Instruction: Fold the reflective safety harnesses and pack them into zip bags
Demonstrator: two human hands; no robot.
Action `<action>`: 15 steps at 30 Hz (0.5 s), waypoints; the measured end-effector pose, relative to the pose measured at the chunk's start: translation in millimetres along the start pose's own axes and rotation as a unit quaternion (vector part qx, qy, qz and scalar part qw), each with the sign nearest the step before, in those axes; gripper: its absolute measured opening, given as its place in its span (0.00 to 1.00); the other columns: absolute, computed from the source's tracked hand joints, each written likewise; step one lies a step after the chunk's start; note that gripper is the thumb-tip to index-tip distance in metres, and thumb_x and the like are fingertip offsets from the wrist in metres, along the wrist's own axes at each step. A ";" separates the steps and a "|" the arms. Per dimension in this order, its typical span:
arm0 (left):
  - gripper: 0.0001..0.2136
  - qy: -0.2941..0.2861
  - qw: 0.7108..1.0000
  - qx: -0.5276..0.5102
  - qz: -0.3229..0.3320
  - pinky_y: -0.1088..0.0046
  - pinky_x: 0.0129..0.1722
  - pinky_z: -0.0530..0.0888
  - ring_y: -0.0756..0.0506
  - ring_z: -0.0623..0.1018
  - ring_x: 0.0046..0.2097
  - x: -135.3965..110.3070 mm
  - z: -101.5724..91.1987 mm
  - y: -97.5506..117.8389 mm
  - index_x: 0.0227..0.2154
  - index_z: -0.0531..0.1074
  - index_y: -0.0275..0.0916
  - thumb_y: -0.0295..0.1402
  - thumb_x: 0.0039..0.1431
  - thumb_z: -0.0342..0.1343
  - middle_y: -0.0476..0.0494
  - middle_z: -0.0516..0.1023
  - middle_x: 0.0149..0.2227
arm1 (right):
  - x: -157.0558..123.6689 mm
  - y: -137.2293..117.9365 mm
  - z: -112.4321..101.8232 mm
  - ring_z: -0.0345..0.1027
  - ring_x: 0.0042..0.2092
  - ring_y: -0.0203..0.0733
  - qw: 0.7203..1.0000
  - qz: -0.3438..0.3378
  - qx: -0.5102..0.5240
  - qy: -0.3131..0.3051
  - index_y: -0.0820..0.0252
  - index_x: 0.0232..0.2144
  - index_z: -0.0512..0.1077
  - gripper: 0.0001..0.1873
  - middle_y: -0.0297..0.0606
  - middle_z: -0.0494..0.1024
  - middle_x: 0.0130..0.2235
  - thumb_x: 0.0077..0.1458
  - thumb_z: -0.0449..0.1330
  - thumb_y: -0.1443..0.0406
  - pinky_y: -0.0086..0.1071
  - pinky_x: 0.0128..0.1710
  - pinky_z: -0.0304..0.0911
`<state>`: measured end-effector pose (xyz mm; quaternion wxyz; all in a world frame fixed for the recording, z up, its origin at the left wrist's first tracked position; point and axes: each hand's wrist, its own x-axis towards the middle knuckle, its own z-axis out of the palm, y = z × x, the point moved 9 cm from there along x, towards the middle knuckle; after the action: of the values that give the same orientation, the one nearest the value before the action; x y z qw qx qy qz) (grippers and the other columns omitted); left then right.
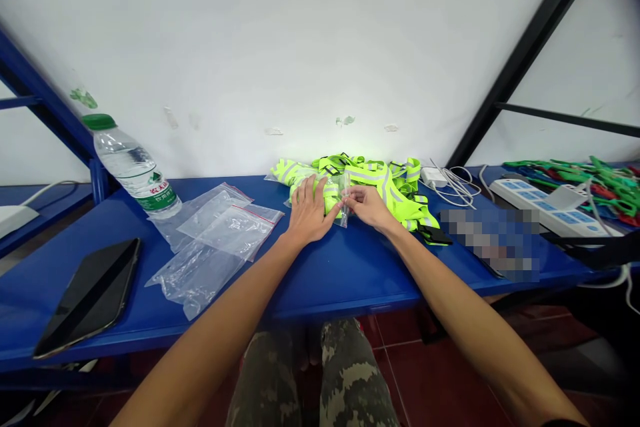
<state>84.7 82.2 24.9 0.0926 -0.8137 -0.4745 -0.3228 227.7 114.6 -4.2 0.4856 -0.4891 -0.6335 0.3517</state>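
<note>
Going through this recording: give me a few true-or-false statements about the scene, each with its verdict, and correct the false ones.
1. The right hand pinches a small clear plastic bag. True.
2. A water bottle with a green cap is on the blue table. True.
3. The left hand grips the water bottle. False: it rests on a pile of neon yellow reflective vests.
4. The power strip lies left of the hands. False: the power strip lies to their right.
5. Clear plastic bags lie left of the hands. True.
</note>
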 end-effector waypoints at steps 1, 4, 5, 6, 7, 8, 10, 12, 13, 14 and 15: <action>0.32 0.001 1.000 0.002 -0.005 0.51 0.64 0.53 0.34 0.55 0.67 -0.1 -0.4 -0.8 0.64 0.54 0.36 0.52 0.64 0.43 0.29 0.56 0.66 | -1.9 -2.1 1.3 0.63 0.24 0.34 1.000 0.007 0.006 -0.015 0.63 0.32 0.74 0.11 0.32 0.71 0.23 0.48 0.63 0.60 0.29 0.26 0.63; 0.32 0.004 1.000 0.010 -0.017 0.52 0.64 0.55 0.35 0.56 0.67 -0.1 -1.2 -3.3 0.64 0.54 0.36 0.53 0.64 0.42 0.30 0.55 0.66 | -7.6 -7.1 6.4 0.64 0.25 0.33 0.997 0.031 0.009 -0.068 0.64 0.28 0.74 0.14 0.34 0.72 0.23 0.48 0.64 0.57 0.28 0.25 0.63; 0.32 0.005 1.000 0.011 -0.019 0.53 0.64 0.55 0.35 0.56 0.67 -0.2 -1.2 -3.8 0.64 0.54 0.36 0.53 0.65 0.42 0.30 0.55 0.66 | -9.1 -7.9 7.7 0.64 0.25 0.33 0.996 0.038 0.013 -0.083 0.64 0.27 0.75 0.14 0.35 0.72 0.23 0.48 0.65 0.57 0.28 0.25 0.63; 0.32 0.005 1.000 0.012 -0.020 0.53 0.63 0.56 0.35 0.56 0.67 -0.2 -1.2 -4.1 0.64 0.54 0.36 0.52 0.65 0.42 0.31 0.55 0.67 | -10.2 -8.1 8.7 0.65 0.25 0.33 0.994 0.045 0.021 -0.094 0.64 0.28 0.75 0.14 0.35 0.73 0.23 0.47 0.65 0.58 0.28 0.26 0.64; 0.32 0.005 1.000 0.013 -0.019 0.53 0.63 0.56 0.35 0.56 0.67 -0.2 -1.0 -4.3 0.64 0.54 0.36 0.52 0.65 0.42 0.31 0.55 0.67 | -10.8 -8.0 9.5 0.65 0.25 0.33 0.993 0.050 0.031 -0.100 0.65 0.28 0.75 0.13 0.35 0.73 0.24 0.46 0.66 0.59 0.28 0.26 0.64; 0.32 0.006 1.000 0.014 -0.019 0.53 0.63 0.56 0.35 0.56 0.67 -0.2 -0.9 -4.4 0.64 0.54 0.36 0.52 0.65 0.42 0.31 0.55 0.67 | -11.0 -7.8 10.1 0.65 0.25 0.33 0.993 0.052 0.040 -0.103 0.65 0.28 0.75 0.12 0.35 0.74 0.24 0.45 0.67 0.60 0.28 0.27 0.64; 0.32 0.007 1.000 0.014 -0.019 0.53 0.63 0.56 0.34 0.56 0.67 -0.2 -0.8 -4.9 0.64 0.54 0.36 0.52 0.65 0.43 0.30 0.55 0.66 | -10.0 -6.2 10.7 0.65 0.25 0.33 0.993 0.053 0.053 -0.096 0.64 0.27 0.74 0.10 0.35 0.74 0.23 0.43 0.67 0.63 0.28 0.27 0.65; 0.33 0.007 1.000 0.011 -0.019 0.53 0.64 0.55 0.34 0.56 0.67 -0.2 -1.0 -5.2 0.64 0.54 0.35 0.52 0.64 0.44 0.30 0.55 0.66 | -8.0 -2.7 10.5 0.64 0.23 0.33 0.994 0.057 0.057 -0.077 0.64 0.27 0.74 0.09 0.34 0.73 0.22 0.42 0.67 0.65 0.29 0.25 0.64; 0.33 0.006 1.000 0.007 -0.018 0.53 0.64 0.55 0.34 0.55 0.67 -0.3 -1.0 -5.1 0.64 0.54 0.35 0.52 0.64 0.44 0.30 0.55 0.66 | -7.0 -0.7 10.3 0.64 0.23 0.33 0.995 0.060 0.055 -0.066 0.64 0.27 0.73 0.08 0.33 0.73 0.22 0.41 0.66 0.66 0.28 0.25 0.63; 0.33 0.002 1.000 0.003 -0.016 0.53 0.64 0.55 0.34 0.55 0.67 -0.5 -1.0 -4.8 0.64 0.54 0.35 0.52 0.64 0.45 0.30 0.55 0.66 | -6.1 1.4 9.7 0.63 0.22 0.33 0.995 0.063 0.050 -0.054 0.64 0.27 0.73 0.08 0.33 0.73 0.21 0.41 0.66 0.67 0.28 0.24 0.62; 0.32 -0.001 1.000 -0.001 -0.014 0.53 0.63 0.55 0.34 0.55 0.67 -0.9 -1.0 -4.3 0.64 0.54 0.36 0.52 0.64 0.45 0.30 0.55 0.67 | -5.3 3.0 8.9 0.63 0.22 0.33 0.996 0.065 0.042 -0.042 0.64 0.28 0.73 0.08 0.32 0.72 0.21 0.41 0.65 0.68 0.28 0.23 0.62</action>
<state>80.3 83.4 24.4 0.0868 -0.8077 -0.4854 -0.3232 220.3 110.6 -10.8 0.4548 -0.4927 -0.6051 0.4292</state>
